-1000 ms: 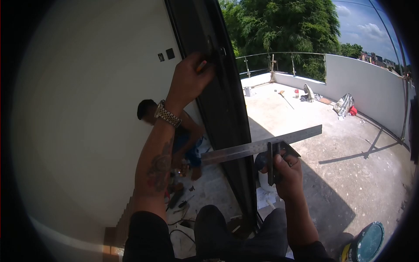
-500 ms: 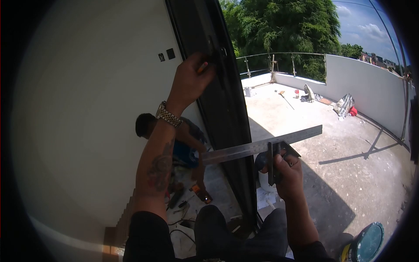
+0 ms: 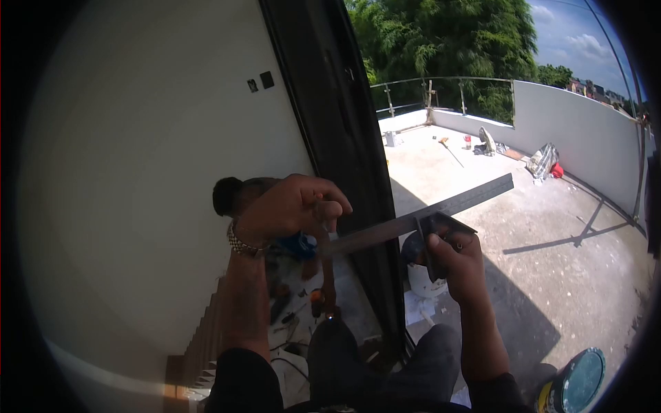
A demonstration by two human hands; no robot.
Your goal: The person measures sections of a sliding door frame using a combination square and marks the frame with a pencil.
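Observation:
My right hand [image 3: 456, 258] is closed round the dark head of a combination square, whose long steel blade [image 3: 475, 196] slants up to the right across the dark door frame [image 3: 330, 117]. My left hand [image 3: 306, 206], with a metal watch on its wrist, is raised in front of the frame's left side, above the blade's left end. Its fingers are curled together; a small orange tip shows between them, perhaps a pencil, mostly hidden.
A co-worker [image 3: 231, 196] crouches behind my left arm, near tools on the floor. A white bucket [image 3: 427, 281] stands beyond the frame, a teal-lidded bucket [image 3: 584, 380] at lower right. Outside are a railing, a white parapet wall [image 3: 578, 124] and a bundle [image 3: 544, 162].
My left hand has come down from the upper part of the frame to near the blade. The blade's right end has tilted up. The co-worker's arm has shifted on the floor.

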